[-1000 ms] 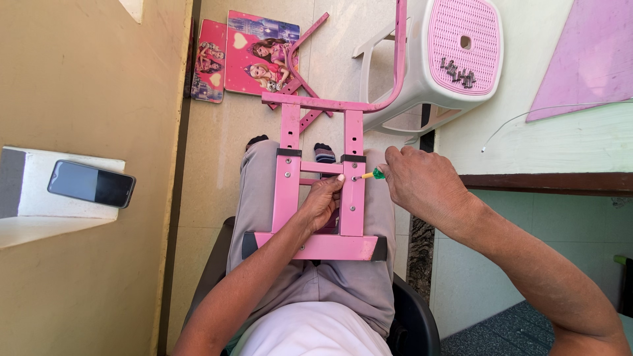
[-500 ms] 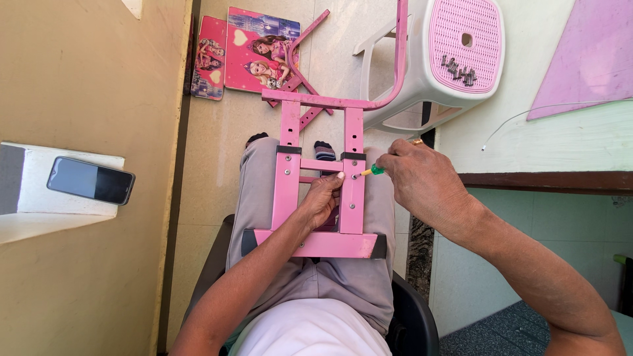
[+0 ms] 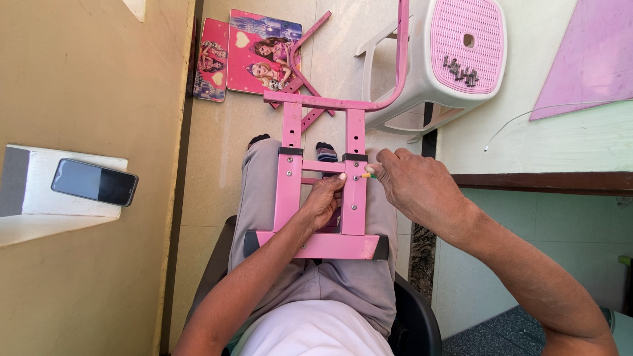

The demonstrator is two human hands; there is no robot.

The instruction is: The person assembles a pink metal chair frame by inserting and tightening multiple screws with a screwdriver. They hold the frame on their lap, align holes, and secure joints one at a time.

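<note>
Nothing much has moved since before; the pink metal frame [image 3: 321, 184] still lies across the lap; the left hand [image 3: 323, 201] curls around its upright bar; the right hand [image 3: 412, 184] pinches a small green-tipped screwdriver [image 3: 367, 174] against it.

You see one pink metal frame [image 3: 316, 191], one white stool [image 3: 455, 59], one phone [image 3: 94, 182], two picture panels [image 3: 250, 56], two hands.

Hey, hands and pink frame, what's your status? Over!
Left hand grips pink metal frame on lap. Right hand holds small screwdriver at frame's right upright. Nothing blocking.
</note>
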